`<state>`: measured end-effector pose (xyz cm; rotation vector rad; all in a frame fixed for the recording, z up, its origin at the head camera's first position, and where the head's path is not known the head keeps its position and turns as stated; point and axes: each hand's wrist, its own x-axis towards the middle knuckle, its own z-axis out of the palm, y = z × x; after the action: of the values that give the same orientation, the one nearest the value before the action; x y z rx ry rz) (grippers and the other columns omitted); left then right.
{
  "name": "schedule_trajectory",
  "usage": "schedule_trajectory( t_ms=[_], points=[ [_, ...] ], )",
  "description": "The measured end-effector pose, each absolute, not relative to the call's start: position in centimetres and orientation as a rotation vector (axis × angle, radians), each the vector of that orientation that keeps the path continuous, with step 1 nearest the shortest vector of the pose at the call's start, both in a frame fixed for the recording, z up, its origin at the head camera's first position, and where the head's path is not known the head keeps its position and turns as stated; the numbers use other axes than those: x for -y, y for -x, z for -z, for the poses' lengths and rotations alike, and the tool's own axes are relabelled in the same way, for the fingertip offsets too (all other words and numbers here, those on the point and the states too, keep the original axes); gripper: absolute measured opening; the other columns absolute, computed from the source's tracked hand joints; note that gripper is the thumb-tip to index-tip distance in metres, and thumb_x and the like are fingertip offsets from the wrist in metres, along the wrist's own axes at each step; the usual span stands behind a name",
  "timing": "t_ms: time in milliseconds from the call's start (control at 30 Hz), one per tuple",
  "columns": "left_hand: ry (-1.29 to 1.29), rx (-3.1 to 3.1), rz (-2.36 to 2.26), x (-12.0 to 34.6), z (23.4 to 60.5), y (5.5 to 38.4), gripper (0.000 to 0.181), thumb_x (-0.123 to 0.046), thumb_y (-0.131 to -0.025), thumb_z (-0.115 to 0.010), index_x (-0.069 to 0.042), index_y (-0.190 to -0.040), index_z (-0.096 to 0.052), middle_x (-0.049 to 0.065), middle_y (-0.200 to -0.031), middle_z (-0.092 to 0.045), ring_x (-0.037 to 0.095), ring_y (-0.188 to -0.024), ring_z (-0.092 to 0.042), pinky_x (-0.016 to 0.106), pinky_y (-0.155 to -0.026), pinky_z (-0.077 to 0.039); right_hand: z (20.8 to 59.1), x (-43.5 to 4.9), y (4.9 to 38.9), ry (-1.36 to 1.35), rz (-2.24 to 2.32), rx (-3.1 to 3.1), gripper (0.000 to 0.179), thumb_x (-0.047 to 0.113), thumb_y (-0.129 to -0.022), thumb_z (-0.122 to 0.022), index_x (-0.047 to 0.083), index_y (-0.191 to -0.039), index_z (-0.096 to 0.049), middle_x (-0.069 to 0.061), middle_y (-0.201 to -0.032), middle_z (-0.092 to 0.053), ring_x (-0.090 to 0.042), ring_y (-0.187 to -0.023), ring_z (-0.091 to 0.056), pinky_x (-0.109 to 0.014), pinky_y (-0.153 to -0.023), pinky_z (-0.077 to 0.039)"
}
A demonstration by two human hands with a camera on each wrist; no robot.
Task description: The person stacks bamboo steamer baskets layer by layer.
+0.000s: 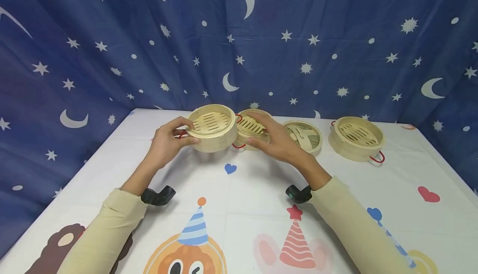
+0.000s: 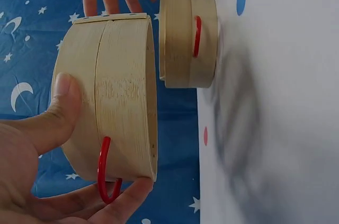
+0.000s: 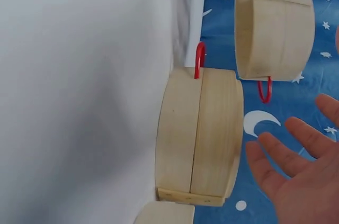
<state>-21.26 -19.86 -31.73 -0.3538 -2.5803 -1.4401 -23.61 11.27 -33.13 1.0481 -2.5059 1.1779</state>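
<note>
My left hand (image 1: pixel 169 139) holds a round bamboo steamer basket (image 1: pixel 213 137) by its side, thumb on the wall and fingers round the rim and underside. The left wrist view shows this basket (image 2: pixel 106 97) raised off the table, a red loop handle hanging near the fingers. Just right of it, a second steamer basket (image 1: pixel 257 141) stands on the table, partly covered by my right hand (image 1: pixel 276 139). In the right wrist view the right hand (image 3: pixel 302 171) has its fingers spread, apart from the standing basket (image 3: pixel 201 134) and below the raised one.
A woven bamboo lid (image 1: pixel 315 135) lies right of the second basket. Farther right stands another steamer basket (image 1: pixel 354 139) with red handles. The white patterned tablecloth (image 1: pixel 246 199) reaches back to a blue star-and-moon curtain (image 1: pixel 269 58).
</note>
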Motion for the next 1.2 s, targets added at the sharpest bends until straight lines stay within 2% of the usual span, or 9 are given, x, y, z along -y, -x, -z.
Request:
schedule_trajectory(
  t_ms=[133, 367, 533, 667, 733, 833, 967, 1100, 1200],
  points=[
    [0.393, 2.574, 1.468, 19.6, 31.6, 21.1, 0.035, -0.014, -0.076, -0.082, -0.008, -0.104, -0.062, 0.01, -0.129, -0.053, 0.031, -0.11, -0.06, 0.028, -0.078, -0.055, 33.2, -10.7, 23.9, -1.024, -1.177, 2.502, 0.062, 0.033, -0.088, -0.069, 0.022, -0.143, -0.043, 0.001, -0.147, -0.038, -0.012, -0.135, -0.031, -0.048, -0.1, -0.041],
    [0.426, 2.577, 1.476, 19.3, 31.5, 20.9, 0.035, -0.013, -0.075, -0.082, -0.009, -0.103, -0.062, 0.009, -0.127, -0.054, 0.031, -0.109, -0.06, 0.03, -0.078, -0.055, 33.1, -10.2, 24.2, -0.969, -1.209, 2.539, 0.067, 0.045, -0.086, -0.069, 0.024, -0.144, -0.042, 0.006, -0.147, -0.036, -0.015, -0.134, -0.033, -0.046, -0.101, -0.04],
    [0.459, 2.582, 1.485, 18.9, 31.3, 20.7, 0.034, -0.011, -0.074, -0.083, -0.009, -0.102, -0.063, 0.009, -0.121, -0.057, 0.028, -0.104, -0.063, 0.027, -0.076, -0.056, 33.0, -9.9, 24.3, -0.989, -1.195, 2.506, 0.068, 0.038, -0.084, -0.074, 0.02, -0.143, -0.045, 0.003, -0.144, -0.042, -0.018, -0.136, -0.029, -0.044, -0.108, -0.03],
    [0.488, 2.575, 1.525, 18.7, 31.2, 20.5, 0.034, -0.009, -0.074, -0.083, -0.008, -0.102, -0.063, 0.01, -0.119, -0.058, 0.029, -0.102, -0.063, 0.025, -0.076, -0.055, 33.0, -9.7, 24.4, -1.021, -1.188, 2.468, 0.067, 0.034, -0.081, -0.077, 0.018, -0.14, -0.049, 0.003, -0.14, -0.046, -0.02, -0.136, -0.029, -0.043, -0.11, -0.028],
    [0.508, 2.566, 1.545, 18.6, 31.2, 20.5, 0.035, -0.008, -0.073, -0.083, -0.007, -0.102, -0.063, 0.011, -0.118, -0.058, 0.029, -0.102, -0.063, 0.024, -0.077, -0.055, 33.0, -9.7, 24.3, -1.036, -1.207, 2.454, 0.066, 0.033, -0.081, -0.078, 0.018, -0.139, -0.05, 0.001, -0.14, -0.046, -0.021, -0.135, -0.03, -0.042, -0.109, -0.029],
    [0.539, 2.55, 1.571, 18.5, 31.1, 20.4, 0.035, -0.007, -0.073, -0.083, -0.007, -0.102, -0.063, 0.011, -0.116, -0.058, 0.029, -0.101, -0.063, 0.024, -0.077, -0.055, 33.0, -9.8, 24.1, -1.048, -1.289, 2.455, 0.064, 0.033, -0.082, -0.077, 0.019, -0.138, -0.051, -0.002, -0.142, -0.043, -0.019, -0.132, -0.033, -0.039, -0.104, -0.037],
    [0.57, 2.541, 1.594, 18.4, 31.1, 20.3, 0.035, -0.007, -0.073, -0.083, -0.008, -0.102, -0.063, 0.01, -0.116, -0.059, 0.028, -0.101, -0.062, 0.025, -0.078, -0.055, 33.0, -10.1, 23.7, -1.04, -1.411, 2.475, 0.063, 0.03, -0.082, -0.077, 0.019, -0.138, -0.051, -0.002, -0.144, -0.039, -0.016, -0.12, -0.044, -0.035, -0.095, -0.048],
    [0.575, 2.544, 1.62, 18.2, 31.1, 20.1, 0.035, -0.006, -0.073, -0.083, -0.009, -0.101, -0.063, 0.009, -0.118, -0.058, 0.028, -0.102, -0.062, 0.026, -0.078, -0.055, 32.5, -10.3, 23.0, -1.033, -1.452, 2.483, 0.061, 0.024, -0.082, -0.078, 0.014, -0.136, -0.051, 0.0, -0.143, -0.04, -0.018, -0.116, -0.05, -0.034, -0.096, -0.047],
    [0.579, 2.544, 1.648, 17.9, 31.0, 19.9, 0.035, -0.005, -0.073, -0.082, -0.008, -0.101, -0.063, 0.01, -0.12, -0.057, 0.028, -0.103, -0.062, 0.027, -0.078, -0.055, 31.5, -10.4, 22.0, -1.039, -1.464, 2.477, 0.06, 0.016, -0.082, -0.078, 0.006, -0.134, -0.051, -0.008, -0.142, -0.042, -0.023, -0.117, -0.05, -0.04, -0.097, -0.046]
  ],
)
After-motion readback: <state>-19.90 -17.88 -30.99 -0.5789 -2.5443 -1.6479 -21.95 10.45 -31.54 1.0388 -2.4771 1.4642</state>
